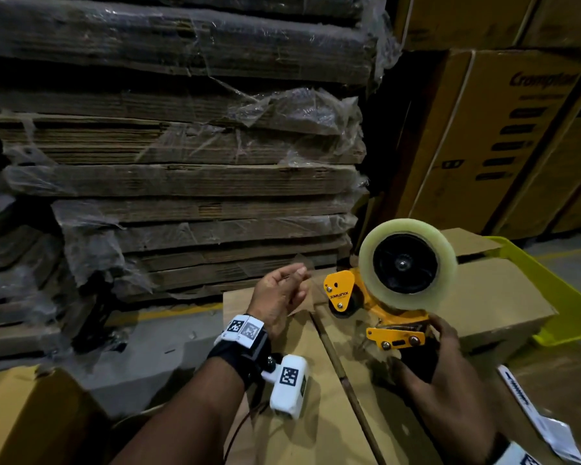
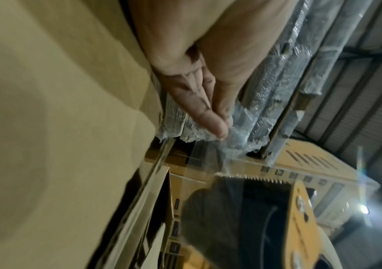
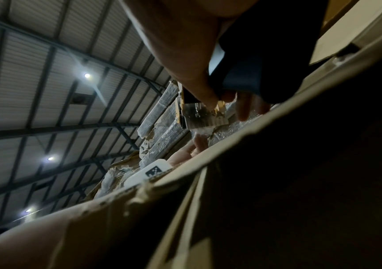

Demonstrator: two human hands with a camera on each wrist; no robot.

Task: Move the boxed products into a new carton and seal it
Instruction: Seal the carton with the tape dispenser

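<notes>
Carton (image 1: pixel 302 380) closed under both hands, seam untaped; right hand (image 1: pixel 446 374) grips dispenser (image 1: pixel 383 297), left hand (image 1: pixel 282 293) pinches the tape (image 2: pixel 208 160) end: risk is slack film folding onto itself or landing off the seam.

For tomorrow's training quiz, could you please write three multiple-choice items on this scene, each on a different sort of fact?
1. Where is the tape dispenser?
A. on the floor
B. above the carton, held in the right hand
C. on the wrapped stack of flat cardboard

2. What colour is the dispenser's frame?
A. yellow-orange
B. red
C. green

3. What is the left hand doing?
A. gripping the dispenser's handle
B. lying flat on the carton
C. pinching the loose end of clear tape

Key:
1 B, the right hand grips its dark handle over the carton's closed flaps.
2 A, the head view shows yellow-orange plates beside the tape roll.
3 C, the left wrist view shows thumb and fingers closed on the tape ahead of the toothed blade.
</notes>
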